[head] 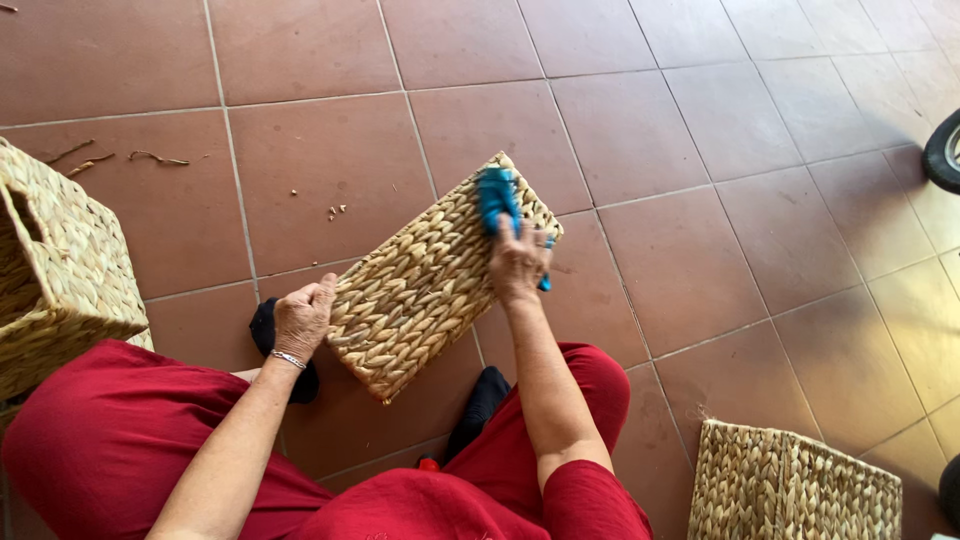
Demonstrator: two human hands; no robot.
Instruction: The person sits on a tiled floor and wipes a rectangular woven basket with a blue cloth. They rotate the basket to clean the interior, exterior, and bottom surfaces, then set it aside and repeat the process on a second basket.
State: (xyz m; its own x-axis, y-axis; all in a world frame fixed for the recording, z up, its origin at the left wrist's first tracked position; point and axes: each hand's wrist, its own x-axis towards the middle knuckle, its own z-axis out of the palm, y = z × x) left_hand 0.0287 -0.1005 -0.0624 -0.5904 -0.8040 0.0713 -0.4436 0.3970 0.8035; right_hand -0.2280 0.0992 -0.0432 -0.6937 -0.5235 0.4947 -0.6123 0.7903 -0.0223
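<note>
Head view, looking down at a seated person in red clothing. Centre of the frame: a rectangular woven basket [430, 280] of pale straw-coloured braid, tilted so that one long side faces the camera, its lower corner pointing toward the lower centre of the frame and its upper corner toward the upper centre; it sits above a floor of reddish-brown tiles [700, 120]. The left hand [303, 318], at centre left, is clamped on the basket's lower left edge, fingers curled over the rim, a thin bracelet at the wrist. The right hand [518, 262], just right of centre, is closed around a blue brush [498, 198], whose head lies against the basket's upper end; a small part of the blue handle shows below the hand. Left edge of the frame: a second woven basket [60, 270], open side partly visible, well apart from the first. Lower right: a flat woven piece [790, 485] lying on the tiles. Upper left: loose straw scraps [150, 157] scattered on the floor. Right edge: part of a dark wheel [945, 152]. Below the basket, dark footwear [480, 400] shows between the red-clad legs.
</note>
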